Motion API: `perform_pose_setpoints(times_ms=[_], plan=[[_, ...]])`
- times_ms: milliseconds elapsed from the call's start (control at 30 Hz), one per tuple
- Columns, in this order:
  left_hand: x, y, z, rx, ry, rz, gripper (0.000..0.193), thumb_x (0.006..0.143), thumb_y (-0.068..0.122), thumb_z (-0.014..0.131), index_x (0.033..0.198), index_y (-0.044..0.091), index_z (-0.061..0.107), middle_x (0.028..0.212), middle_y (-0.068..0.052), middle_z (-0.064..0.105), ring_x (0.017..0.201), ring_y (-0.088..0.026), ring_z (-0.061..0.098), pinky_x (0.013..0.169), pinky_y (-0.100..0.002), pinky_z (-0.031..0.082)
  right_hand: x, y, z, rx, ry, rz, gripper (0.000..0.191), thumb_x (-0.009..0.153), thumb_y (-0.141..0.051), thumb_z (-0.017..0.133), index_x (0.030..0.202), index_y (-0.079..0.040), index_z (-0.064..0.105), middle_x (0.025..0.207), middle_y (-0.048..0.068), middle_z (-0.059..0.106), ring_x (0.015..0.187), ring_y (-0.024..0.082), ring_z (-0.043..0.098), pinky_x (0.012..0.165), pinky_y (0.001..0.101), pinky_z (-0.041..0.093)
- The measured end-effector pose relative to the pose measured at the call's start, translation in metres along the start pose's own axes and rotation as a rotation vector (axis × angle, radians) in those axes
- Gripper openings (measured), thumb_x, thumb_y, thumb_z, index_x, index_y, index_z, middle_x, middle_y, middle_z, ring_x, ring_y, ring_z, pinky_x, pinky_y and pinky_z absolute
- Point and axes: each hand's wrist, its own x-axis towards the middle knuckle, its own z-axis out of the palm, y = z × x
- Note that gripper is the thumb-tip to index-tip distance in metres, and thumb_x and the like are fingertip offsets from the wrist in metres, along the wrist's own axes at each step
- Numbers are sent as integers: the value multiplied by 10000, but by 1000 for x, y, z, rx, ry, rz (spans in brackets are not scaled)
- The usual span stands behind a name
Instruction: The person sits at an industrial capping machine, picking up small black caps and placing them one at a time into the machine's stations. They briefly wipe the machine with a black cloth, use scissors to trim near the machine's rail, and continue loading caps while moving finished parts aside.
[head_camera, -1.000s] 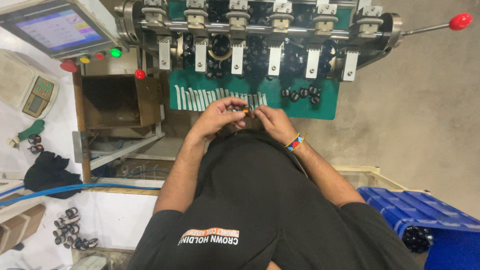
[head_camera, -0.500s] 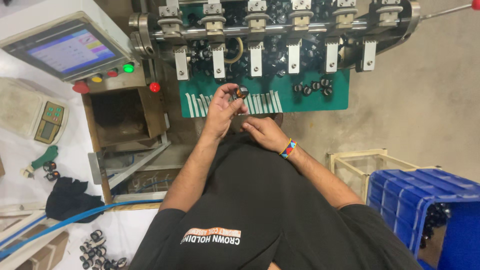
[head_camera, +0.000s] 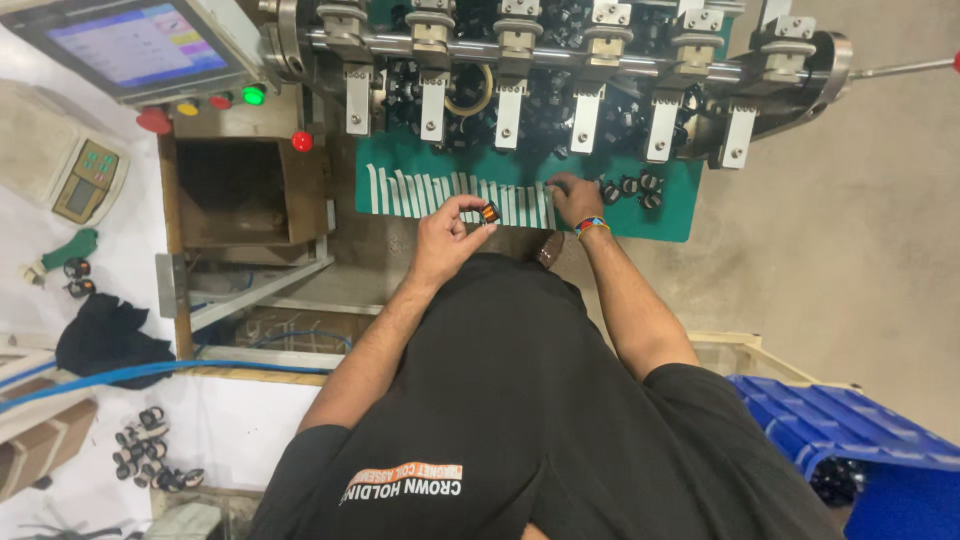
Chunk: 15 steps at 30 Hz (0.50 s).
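My left hand (head_camera: 447, 233) pinches a small black coil part with an orange winding (head_camera: 489, 212) between thumb and fingers, just in front of a green mat (head_camera: 675, 205). White strips (head_camera: 455, 190) lie in a row on that mat. My right hand (head_camera: 574, 197), with a coloured wristband, reaches onto the mat and touches the right end of the strips, beside several loose black coil parts (head_camera: 628, 188). Behind the mat stands a winding machine with a row of metal clamps (head_camera: 545, 75).
A control screen (head_camera: 130, 45) with coloured buttons sits at upper left above an open brown box (head_camera: 240, 190). A weighing scale (head_camera: 85, 180), a black cloth (head_camera: 108, 335) and more coil parts (head_camera: 150, 460) lie on the white table. A blue crate (head_camera: 860, 450) stands at lower right.
My hands have separated: the left drew back holding a coil part, and the right reached forward onto the green mat. The view has shifted closer to the machine.
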Motion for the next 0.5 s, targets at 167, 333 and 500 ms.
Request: perform_pose_setpoints(times_ms=[167,333,500], plan=[[0,7,17,68,71,-2,352,837,167,852,1160,119,719,571,42,315,530,-41,300,506,-254,285,-27,-33,-18,-31,93,-244,109,837,-139,720,909,-66,757,903,170,737,810,365,693,726,433,546],[8,24,38,100,70,72,419,808,135,831,1204,126,692,889,-6,654,548,-93,409,523,-277,393,-81,-76,-56,553,-137,-520,162,958,-101,660,1097,-20,636,1204,126,589,1075,246,628,845,355,557],[15,51,53,91,-46,256,581,828,86,779,1379,102,597,1289,-101,695,920,-221,666,782,-327,542,-75,-90,-87,428,-85,-397,247,1017,-150,632,1238,-48,586,1264,109,560,1081,199,655,845,324,571]])
